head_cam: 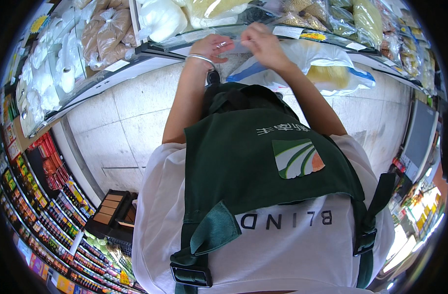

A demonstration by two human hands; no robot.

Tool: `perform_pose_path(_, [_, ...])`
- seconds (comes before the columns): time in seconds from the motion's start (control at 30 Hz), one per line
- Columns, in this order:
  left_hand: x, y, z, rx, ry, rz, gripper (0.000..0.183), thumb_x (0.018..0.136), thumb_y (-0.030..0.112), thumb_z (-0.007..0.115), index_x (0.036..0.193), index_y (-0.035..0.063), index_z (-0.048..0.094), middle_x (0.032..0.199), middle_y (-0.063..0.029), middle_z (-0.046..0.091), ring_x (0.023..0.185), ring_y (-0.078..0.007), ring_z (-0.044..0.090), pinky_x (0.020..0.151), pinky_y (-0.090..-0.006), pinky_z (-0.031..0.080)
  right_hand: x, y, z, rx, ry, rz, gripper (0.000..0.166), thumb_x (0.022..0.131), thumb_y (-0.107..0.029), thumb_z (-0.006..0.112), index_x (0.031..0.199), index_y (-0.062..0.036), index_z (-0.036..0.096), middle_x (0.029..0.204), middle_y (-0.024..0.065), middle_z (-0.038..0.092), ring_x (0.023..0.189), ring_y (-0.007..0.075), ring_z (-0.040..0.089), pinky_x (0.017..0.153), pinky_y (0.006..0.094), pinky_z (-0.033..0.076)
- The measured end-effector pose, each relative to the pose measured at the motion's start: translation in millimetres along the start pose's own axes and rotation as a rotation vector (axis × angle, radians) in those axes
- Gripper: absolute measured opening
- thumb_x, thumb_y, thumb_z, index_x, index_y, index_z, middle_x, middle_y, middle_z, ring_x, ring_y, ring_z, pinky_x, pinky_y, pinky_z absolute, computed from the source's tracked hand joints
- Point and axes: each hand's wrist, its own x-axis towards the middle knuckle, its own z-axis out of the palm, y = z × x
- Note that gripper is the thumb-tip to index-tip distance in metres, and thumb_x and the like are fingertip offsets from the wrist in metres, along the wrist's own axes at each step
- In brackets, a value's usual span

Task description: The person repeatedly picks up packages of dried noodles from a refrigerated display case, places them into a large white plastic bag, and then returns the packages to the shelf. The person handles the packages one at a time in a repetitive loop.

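My left hand (212,47), with a silvery bangle at the wrist, is raised before the shelf edge, its thumb apart from the fingers. A glossy glint shows at its fingers; whether they hold clear film I cannot tell. Close by on the right is my right hand (260,42), fingers curled and slightly blurred. Any thin thing in its grasp is too unclear to make out. Below and right of that hand is a white plastic bag (356,75) with blue stripes and something yellowish inside. My right forearm passes in front of part of it.
Ahead, a shelf holds white plastic bags (161,20) and bags of dried goods (303,11), with paper labels (287,32) along its edge. Bags of brown powder (112,31) stand left. Pale tiles (110,110) cover the floor. A black crate (112,213) stands behind left, near packed shelves (44,205).
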Motion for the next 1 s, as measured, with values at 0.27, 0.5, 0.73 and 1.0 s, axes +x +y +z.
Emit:
perform_pose_path(0.27, [-21.0,13.9,-6.3,0.226,-0.049,-0.119,0.042,0.089,0.035,0.044,0.115,0.0058,0.059,0.117,-0.0077,0.064,0.112,-0.0227,0.058,0.092,-0.0511,0.038,-174.2,184.9,-251.9,0.563,1.020,0.802,0.009,0.089,-0.010,0.058,0.096,-0.0068,0.061,0.087,0.0057,0.065,0.083,0.0179,0.062,0.072,0.0321,0.049])
perform_pose_path(0.5, [-24.7,-18.7,-12.8,0.317,-0.084,-0.189,0.060,0.085,0.054,0.043,0.127,0.0130,0.053,0.128,-0.0069,0.057,0.118,-0.0242,0.050,0.089,-0.0514,0.036,-471.2,243.0,-288.7,0.496,1.631,1.435,0.007,0.084,-0.002,0.059,0.084,0.0030,0.054,0.083,0.0125,0.057,0.070,0.0236,0.060,0.063,0.0372,0.058])
perform_pose_path(0.73, [-37.6,-61.4,-35.0,0.552,0.213,-0.319,0.052,0.082,0.043,0.051,0.127,0.0165,0.052,0.122,-0.0036,0.060,0.110,-0.0197,0.055,0.085,-0.0434,0.035,-453.7,325.2,-267.5,0.601,1.047,1.600,0.009,0.077,0.004,0.064,0.074,0.0038,0.055,0.076,0.0125,0.057,0.069,0.0235,0.064,0.066,0.0328,0.062])
perform_pose_path(1.0, [-45.4,-138.6,-34.4,0.551,0.627,-0.471,0.044,0.083,0.031,0.053,0.123,0.0150,0.054,0.115,-0.0025,0.064,0.103,-0.0205,0.060,0.085,-0.0413,0.039,-466.3,478.9,-169.1,0.290,0.838,1.751,0.019,0.081,-0.018,0.058,0.072,-0.0033,0.068,0.074,0.0127,0.068,0.058,0.0200,0.065,0.055,0.0320,0.053])
